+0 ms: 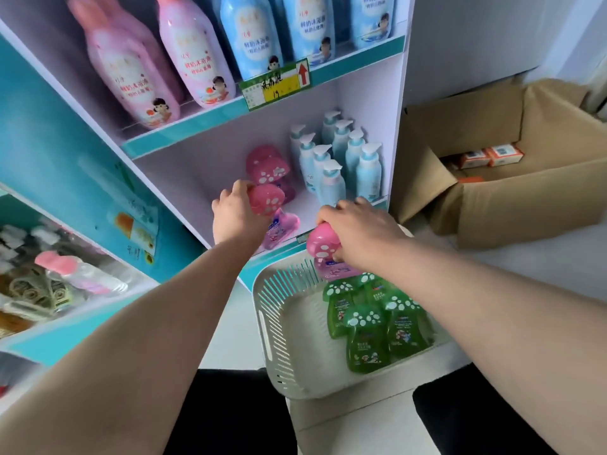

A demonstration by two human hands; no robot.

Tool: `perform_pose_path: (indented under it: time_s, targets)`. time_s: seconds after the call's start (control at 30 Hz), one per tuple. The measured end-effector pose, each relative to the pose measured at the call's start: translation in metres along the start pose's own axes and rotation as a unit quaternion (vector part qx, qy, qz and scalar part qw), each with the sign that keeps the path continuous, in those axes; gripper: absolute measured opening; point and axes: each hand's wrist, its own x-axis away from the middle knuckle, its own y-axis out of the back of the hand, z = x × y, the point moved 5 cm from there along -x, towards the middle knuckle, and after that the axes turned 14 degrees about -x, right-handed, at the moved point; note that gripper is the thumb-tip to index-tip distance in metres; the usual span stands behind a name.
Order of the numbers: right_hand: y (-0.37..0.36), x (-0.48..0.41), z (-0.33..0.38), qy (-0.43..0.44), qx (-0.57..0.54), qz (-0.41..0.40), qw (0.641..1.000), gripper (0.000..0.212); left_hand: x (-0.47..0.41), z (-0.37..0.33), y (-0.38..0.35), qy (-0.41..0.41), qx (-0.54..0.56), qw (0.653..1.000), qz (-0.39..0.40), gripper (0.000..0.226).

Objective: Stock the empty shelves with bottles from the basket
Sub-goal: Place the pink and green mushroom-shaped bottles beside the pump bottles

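Both hands are closed on pink mushroom-capped bottles, the left hand (237, 214) setting its bottle (266, 201) on the shelf (297, 211) at twelve o'clock, the right hand (356, 229) lifting another (323, 246) from the basket (279, 323); they look light, rigid, perhaps slick, best gripped by the cap.

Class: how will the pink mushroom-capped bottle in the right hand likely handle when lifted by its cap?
The pink bottle probably feels stiff, its moulded shape unchanged under the right hand. The glossy cap may be slippery. Its broad cap over a narrower body suggests easy tipping.

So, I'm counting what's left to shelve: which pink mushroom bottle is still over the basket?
The pink bottle gripped by the right hand; the others are on the shelf.
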Motion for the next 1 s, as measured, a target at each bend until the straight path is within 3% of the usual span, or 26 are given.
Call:
perform_pose_path:
  time_s: [0.27,1.0]
  targets:
    - [-0.016,-0.039,-0.032,-0.015,-0.047,0.007,0.999,0.050,-0.063,-0.007,-0.051,0.035,0.040,0.999,-0.004,0.066]
    - [-0.036,-0.092,-0.057,-0.039,-0.139,0.035,0.989,0.061,-0.112,-0.023,-0.104,-0.032,0.021,0.999,0.000,0.062]
